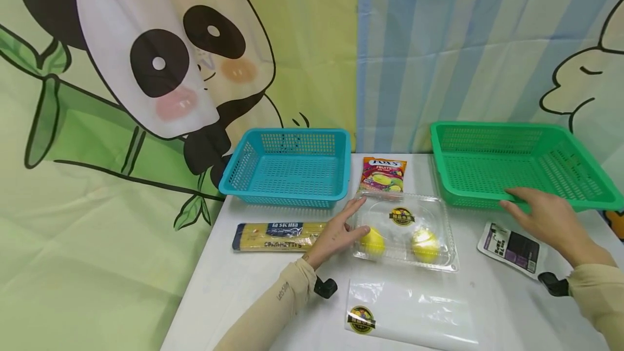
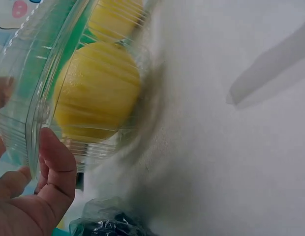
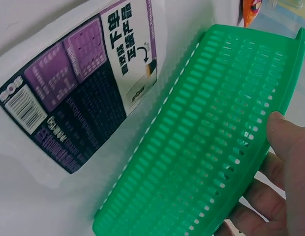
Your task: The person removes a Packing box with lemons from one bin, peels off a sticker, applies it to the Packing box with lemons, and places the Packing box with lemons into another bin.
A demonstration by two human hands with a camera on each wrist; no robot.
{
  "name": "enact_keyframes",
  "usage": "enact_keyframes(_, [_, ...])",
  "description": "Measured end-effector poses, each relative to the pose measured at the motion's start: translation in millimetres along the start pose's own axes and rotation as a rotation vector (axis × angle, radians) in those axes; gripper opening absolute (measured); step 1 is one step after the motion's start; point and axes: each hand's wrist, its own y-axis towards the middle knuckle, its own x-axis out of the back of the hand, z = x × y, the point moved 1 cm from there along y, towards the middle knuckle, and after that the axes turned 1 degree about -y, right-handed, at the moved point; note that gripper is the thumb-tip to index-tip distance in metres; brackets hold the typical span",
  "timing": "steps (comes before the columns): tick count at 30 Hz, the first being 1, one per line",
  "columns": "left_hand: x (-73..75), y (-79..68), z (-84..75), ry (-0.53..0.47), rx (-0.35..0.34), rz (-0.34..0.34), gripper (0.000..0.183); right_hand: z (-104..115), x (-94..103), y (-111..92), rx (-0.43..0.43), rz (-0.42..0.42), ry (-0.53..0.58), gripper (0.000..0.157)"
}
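Observation:
Beside the middle of the table, my left hand (image 1: 336, 236) holds the left edge of a clear plastic clamshell box (image 1: 380, 210). Its thumb lies against the box's rim in the left wrist view. Inside the box are two yellow fruits, one lemon-like fruit (image 2: 98, 93) near the hand and another yellow fruit (image 1: 426, 245) to the right. My right hand (image 1: 551, 223) grips the near rim of a green plastic basket (image 3: 192, 132), thumb on the outside and fingers over the inside. Below that hand lies a purple and white pouch (image 1: 512, 249).
A blue basket (image 1: 292, 196) stands at the back left. In front of it lies a spaghetti pack (image 1: 278, 237). A Fox's candy bag (image 1: 382, 174) sits behind the box. Nearest the front is a clear plastic sheet or bag (image 1: 414, 307) with a round label.

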Motion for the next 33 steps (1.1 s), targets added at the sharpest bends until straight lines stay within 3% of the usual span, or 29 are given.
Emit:
enact_keyframes(5, [4.0, 1.6, 2.2, -0.099, 0.028, 0.033, 0.074, -5.7, 0.1, -2.1, -0.021, 0.019, -0.021, 0.047])
enact_keyframes(11, [8.3, 5.0, 2.7, -0.244, 0.014, 0.068, 0.082, -8.8, -1.6, -3.0, -0.035, 0.028, -0.023, 0.050])
enact_keyframes(18, [6.6, 2.0, 1.5, -0.297, 0.055, 0.029, 0.081, -9.0, -1.2, -1.8, -0.056, 0.051, -0.020, 0.052])
enact_keyframes(22, [5.5, -0.3, -3.2, -0.327, 0.045, 0.011, 0.081, -9.0, -1.2, -1.0, -0.067, 0.051, -0.018, 0.052])
enact_keyframes(33, [1.3, -4.9, -5.2, -0.325, 0.065, -0.007, 0.082, -8.8, -2.7, -4.8, -0.048, 0.053, -0.013, 0.050])
